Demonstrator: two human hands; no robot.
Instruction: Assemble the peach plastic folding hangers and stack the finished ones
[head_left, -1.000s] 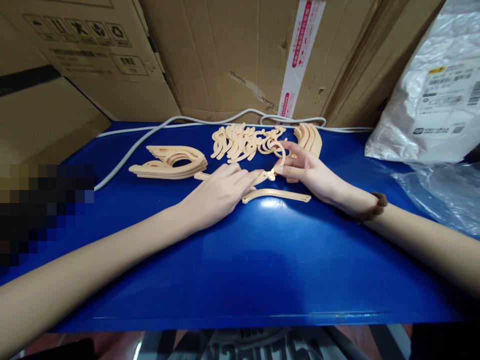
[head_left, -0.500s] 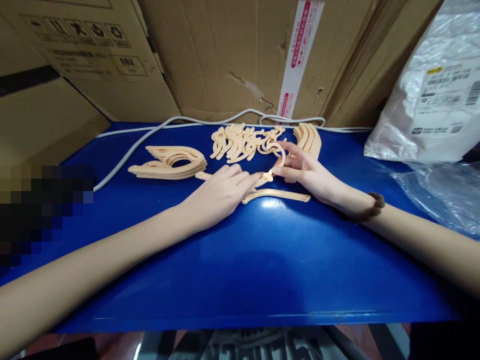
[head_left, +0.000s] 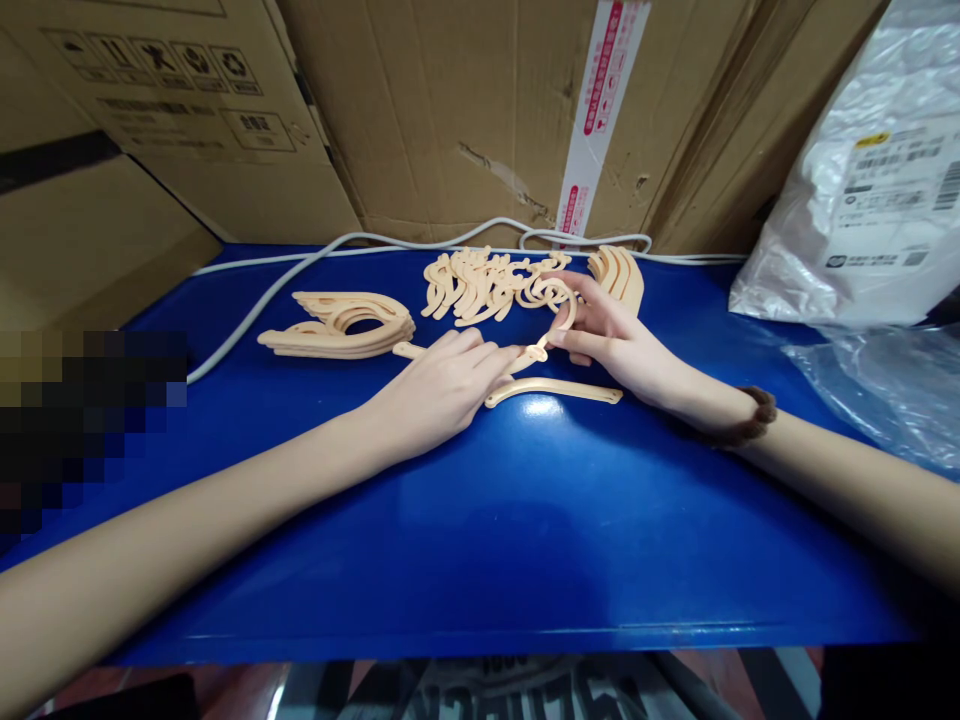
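My left hand (head_left: 450, 385) presses down with its fingers closed on a beige plastic hanger arm (head_left: 407, 350), whose far end pokes out to the left. Between thumb and fingers, my right hand (head_left: 611, 335) pinches a curved beige hanger hook (head_left: 574, 308). The hook's lower end meets the hanger arm by my left fingertips; whether the two are locked together cannot be made out. Just in front lies a loose hanger arm (head_left: 555, 388), flat on the blue table (head_left: 480, 540).
Behind my hands is a pile of hooks (head_left: 465, 287). Stacked hanger arms (head_left: 330, 342) lie left, and more hanger arms (head_left: 621, 280) lie right. A white cable (head_left: 255, 335) runs along the cardboard boxes (head_left: 450, 120). A plastic-wrapped parcel (head_left: 847, 200) stands at right.
My right hand has shifted very slightly to the right, tilting the hook a little with it. My left hand keeps its place on the hanger arm.
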